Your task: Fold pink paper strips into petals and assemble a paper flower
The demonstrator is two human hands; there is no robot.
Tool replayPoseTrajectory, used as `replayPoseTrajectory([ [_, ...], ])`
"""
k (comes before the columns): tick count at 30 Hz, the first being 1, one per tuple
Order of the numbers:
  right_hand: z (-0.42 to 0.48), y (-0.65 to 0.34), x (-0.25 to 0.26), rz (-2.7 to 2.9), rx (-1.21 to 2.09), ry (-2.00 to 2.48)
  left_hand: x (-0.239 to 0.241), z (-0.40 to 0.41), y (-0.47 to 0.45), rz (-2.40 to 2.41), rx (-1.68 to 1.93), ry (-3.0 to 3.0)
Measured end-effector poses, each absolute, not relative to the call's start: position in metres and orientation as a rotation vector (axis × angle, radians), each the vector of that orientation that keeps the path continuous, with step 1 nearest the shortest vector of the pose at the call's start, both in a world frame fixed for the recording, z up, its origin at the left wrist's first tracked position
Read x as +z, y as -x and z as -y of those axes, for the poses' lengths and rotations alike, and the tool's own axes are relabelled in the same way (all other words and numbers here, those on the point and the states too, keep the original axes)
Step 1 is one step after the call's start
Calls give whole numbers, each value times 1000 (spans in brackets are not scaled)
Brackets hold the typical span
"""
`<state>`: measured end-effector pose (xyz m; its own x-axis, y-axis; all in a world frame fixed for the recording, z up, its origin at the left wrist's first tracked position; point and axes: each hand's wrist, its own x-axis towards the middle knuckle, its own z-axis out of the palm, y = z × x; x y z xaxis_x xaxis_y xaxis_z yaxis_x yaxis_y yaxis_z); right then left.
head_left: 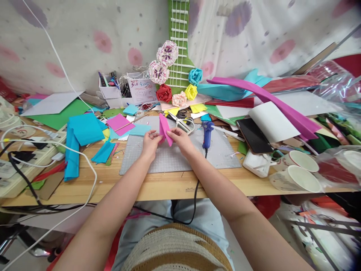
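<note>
Both hands hold a folded pink paper piece (165, 129) upright over the grey cutting mat (175, 158). My left hand (150, 142) pinches its left edge with closed fingers. My right hand (182, 138) pinches its lower right side, fingers closed too. The paper stands on edge between the fingertips, its pointed end toward me.
Scissors (182, 122) and a blue glue gun (208, 132) lie just behind the mat. Blue paper sheets (81, 131) and a pink square (120, 124) lie left. Paper flowers (166, 73), a phone (252, 136), two cups (299, 169) and power strips (22, 158) crowd the table.
</note>
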<state>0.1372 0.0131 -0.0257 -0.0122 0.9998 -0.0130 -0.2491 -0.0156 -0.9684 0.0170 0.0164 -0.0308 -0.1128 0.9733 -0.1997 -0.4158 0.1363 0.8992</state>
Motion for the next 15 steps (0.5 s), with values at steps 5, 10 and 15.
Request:
replayPoseTrajectory([
  [5, -15, -137, -31, 1047, 1292, 1098, -27, -11, -17, -809, 1017, -782],
  [10, -23, -139, -42, 1131, 1219, 1179, -25, -11, -20, -765, 1042, -591],
  [15, -23, -138, -42, 1203, 1046, 1305, -31, -13, -24, -928, 1233, -550],
])
